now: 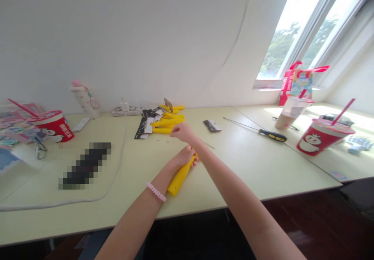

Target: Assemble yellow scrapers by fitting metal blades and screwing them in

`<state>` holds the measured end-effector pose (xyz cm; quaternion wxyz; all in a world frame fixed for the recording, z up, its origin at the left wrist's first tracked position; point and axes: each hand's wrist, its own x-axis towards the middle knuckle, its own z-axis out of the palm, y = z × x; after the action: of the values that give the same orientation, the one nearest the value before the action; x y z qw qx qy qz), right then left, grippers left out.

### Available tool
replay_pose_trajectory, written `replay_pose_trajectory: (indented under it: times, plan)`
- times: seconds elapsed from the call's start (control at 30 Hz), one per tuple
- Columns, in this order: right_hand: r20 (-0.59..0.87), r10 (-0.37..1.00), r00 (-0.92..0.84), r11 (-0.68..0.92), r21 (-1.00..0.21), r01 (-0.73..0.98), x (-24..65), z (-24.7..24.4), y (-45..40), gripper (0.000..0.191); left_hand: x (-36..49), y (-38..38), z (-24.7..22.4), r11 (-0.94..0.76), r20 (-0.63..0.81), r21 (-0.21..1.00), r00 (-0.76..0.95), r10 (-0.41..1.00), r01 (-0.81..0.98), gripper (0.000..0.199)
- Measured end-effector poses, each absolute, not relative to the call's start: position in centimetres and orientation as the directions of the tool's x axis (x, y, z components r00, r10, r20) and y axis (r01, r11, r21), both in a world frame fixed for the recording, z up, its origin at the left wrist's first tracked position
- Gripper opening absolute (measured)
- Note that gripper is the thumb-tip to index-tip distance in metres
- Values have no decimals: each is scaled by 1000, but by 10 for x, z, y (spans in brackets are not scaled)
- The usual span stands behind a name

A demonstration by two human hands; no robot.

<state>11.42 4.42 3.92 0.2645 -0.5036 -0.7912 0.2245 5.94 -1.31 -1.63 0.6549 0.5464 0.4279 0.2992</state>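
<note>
My left hand (188, 158) is closed around a yellow plastic tube-like handle (179, 178), which lies slanted near the table's front edge. Just beyond it, my right hand (182, 131) has its fingers curled together at the near end of the pile. Whatever those fingers hold, if anything, is hidden. That pile is several yellow handles (163, 130) with black-and-white card labels (143, 125). A thin metal rod (208, 144) shows behind my right wrist, and a few tiny bits lie left of that hand.
A loose label card (212, 126) and a long screwdriver (273, 135) lie to the right. Red drink cups (317, 141) and a clear cup (288, 118) stand farther right. Leftward are a power strip (128, 111), a bottle (84, 101), a red cup (62, 129) and a white cable (117, 170).
</note>
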Motion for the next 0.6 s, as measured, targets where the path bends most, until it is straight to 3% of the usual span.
replay_pose_trajectory:
  times: [0.1,0.23,0.43,0.6]
  plan:
    - [128,943,-307,290,-769,570,144,53,37,7,61,-10,-18,243,-258,966,421,870,89,10]
    - [6,970,-244,130,-858,496,190,53,23,8,60,-7,-16,218,-223,974,385,895,59,7]
    - [-77,962,-262,65,-866,496,222,17,13,15,57,-6,-14,258,-247,966,315,917,7,7]
    - [-19,961,-275,107,-895,434,218,-3,14,20,55,-4,-17,249,-234,968,298,925,-14,8]
